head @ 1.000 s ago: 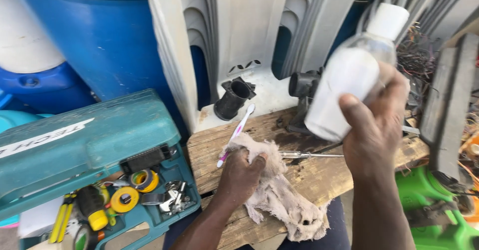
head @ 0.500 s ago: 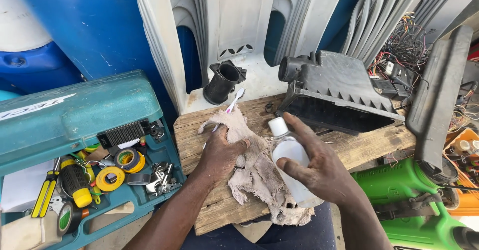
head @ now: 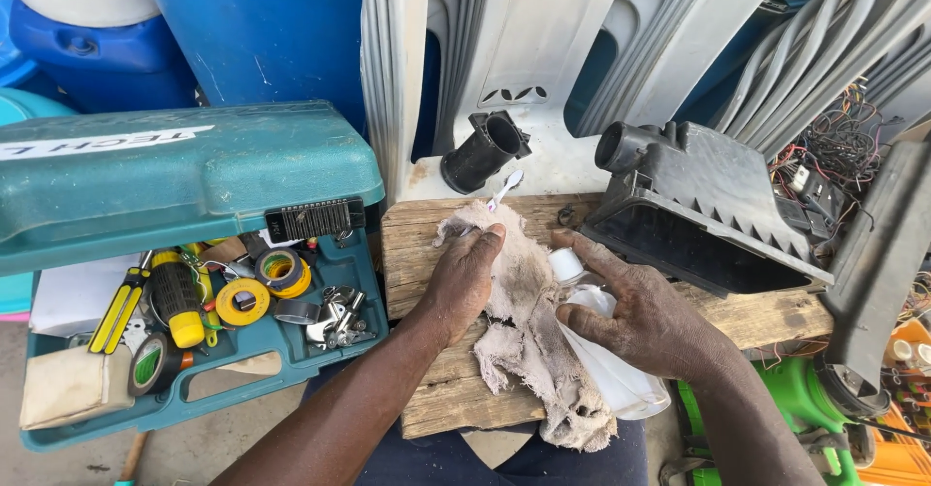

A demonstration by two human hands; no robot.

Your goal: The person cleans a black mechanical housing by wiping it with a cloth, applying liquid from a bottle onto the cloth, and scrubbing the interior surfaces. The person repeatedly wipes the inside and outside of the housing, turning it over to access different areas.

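On the plank (head: 427,253) in the head view, both hands work at a rag (head: 529,331). Left hand (head: 465,277) lies palm down on the rag's left part, fingers stretched forward and pressing the cloth flat; it grips nothing. Just ahead of its fingertips a toothbrush (head: 504,191) pokes out from under the cloth, head pointing away.

Right hand (head: 645,321) is wrapped around a white bottle (head: 606,365), which lies tilted on the rag, its cap (head: 565,265) pointing forward beside the left hand and its base toward the person. Thumb and forefinger close on the bottle near the neck.

Beyond the left hand a black tube (head: 485,151) stands at the plank's far edge. Beyond the right hand sits a black housing (head: 708,205), with tangled wires (head: 844,146) further right. Left of the left forearm an open teal case (head: 194,282) holds tape rolls (head: 242,302), screwdrivers (head: 175,302) and small metal bits. Blue drums (head: 252,30) stand behind the case.
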